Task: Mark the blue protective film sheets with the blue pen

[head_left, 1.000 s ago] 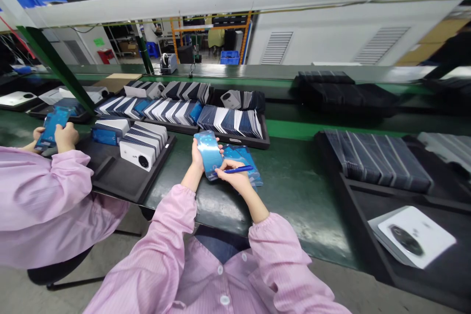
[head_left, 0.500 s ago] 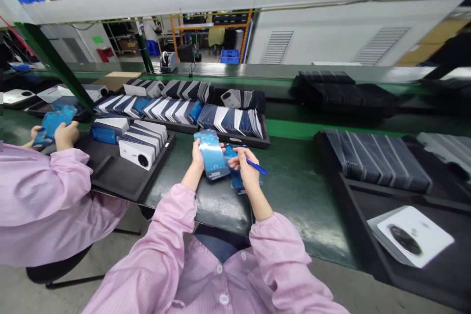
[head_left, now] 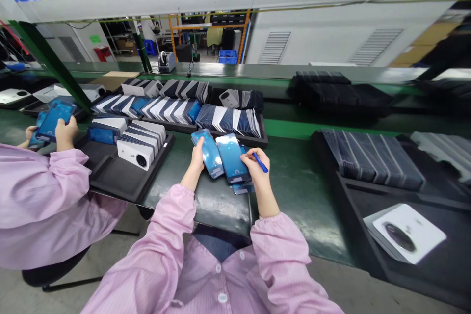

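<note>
My left hand (head_left: 197,155) is closed around the edge of a glossy blue phone-shaped panel (head_left: 209,153); whether it is a single one or a small stack I cannot tell. Another blue phone-shaped panel (head_left: 231,157) is pinched at its right edge by my right hand (head_left: 257,169), side by side with the first. A blue pen (head_left: 260,162) is also tucked in my right hand, slanting across the fingers. Underneath, partly hidden, more blue panel (head_left: 243,189) lies on the green bench top (head_left: 221,206).
Black trays (head_left: 147,184) with white and dark phone-shaped panels stand ahead and left. On the right, a large tray (head_left: 346,221) holds dark panels and white camera-hole panels (head_left: 408,233). At left, a co-worker's hand (head_left: 66,133) holds blue panels. A green post (head_left: 51,66) rises nearby.
My right hand has lifted a blue panel beside the left hand's one and shifted slightly right, pen still in it. The co-worker's blue panels have changed angle.
</note>
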Demonstrator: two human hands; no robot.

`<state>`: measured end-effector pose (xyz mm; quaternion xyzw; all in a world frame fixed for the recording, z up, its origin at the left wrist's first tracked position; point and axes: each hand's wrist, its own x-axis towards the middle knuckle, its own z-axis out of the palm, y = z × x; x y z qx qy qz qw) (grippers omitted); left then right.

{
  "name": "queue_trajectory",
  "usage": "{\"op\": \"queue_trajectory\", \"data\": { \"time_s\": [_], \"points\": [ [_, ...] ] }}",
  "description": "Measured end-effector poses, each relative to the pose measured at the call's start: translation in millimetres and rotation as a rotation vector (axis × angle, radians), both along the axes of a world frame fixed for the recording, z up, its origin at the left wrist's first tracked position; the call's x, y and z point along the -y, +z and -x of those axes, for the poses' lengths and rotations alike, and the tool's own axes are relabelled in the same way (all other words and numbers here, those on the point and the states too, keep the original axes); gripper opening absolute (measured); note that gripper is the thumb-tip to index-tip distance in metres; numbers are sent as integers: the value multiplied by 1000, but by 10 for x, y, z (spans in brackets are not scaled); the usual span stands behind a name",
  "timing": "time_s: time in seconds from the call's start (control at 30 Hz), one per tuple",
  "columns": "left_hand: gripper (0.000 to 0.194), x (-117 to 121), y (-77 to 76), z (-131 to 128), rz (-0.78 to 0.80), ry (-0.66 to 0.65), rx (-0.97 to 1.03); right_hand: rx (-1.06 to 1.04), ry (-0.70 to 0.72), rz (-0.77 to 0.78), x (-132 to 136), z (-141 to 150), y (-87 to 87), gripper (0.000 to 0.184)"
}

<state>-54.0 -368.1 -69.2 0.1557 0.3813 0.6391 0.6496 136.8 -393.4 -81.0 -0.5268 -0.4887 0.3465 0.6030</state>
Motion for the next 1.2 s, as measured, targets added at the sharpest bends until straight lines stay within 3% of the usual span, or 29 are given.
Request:
{"op": "queue_trajectory", "data": {
  "time_s": [0.1,0.2,0.27,0.37,0.43,0.53,1.0,1.2],
  "points": [
    [58,25,60,58,7,-93,49,60,-116,-5,13,-155,64,30],
    [61,67,111,75,-4,-149,87,90,-165,-37,70,-172,163,34],
    [62,92,136,61,-18,-180,102,82,-79,-44,117,-71,211,40],
    [63,111,156,31,-34,-210,109,53,194,5,186,182,226,46],
    [64,113,160,20,-39,-217,108,36,352,47,229,334,214,42],
    [66,112,154,22,-43,-232,106,35,455,82,287,447,207,32],
    [70,112,124,32,-77,-237,78,124,476,31,359,478,270,27],
    [66,118,135,28,-65,-227,63,85,462,39,333,446,235,36]
  ]
}}
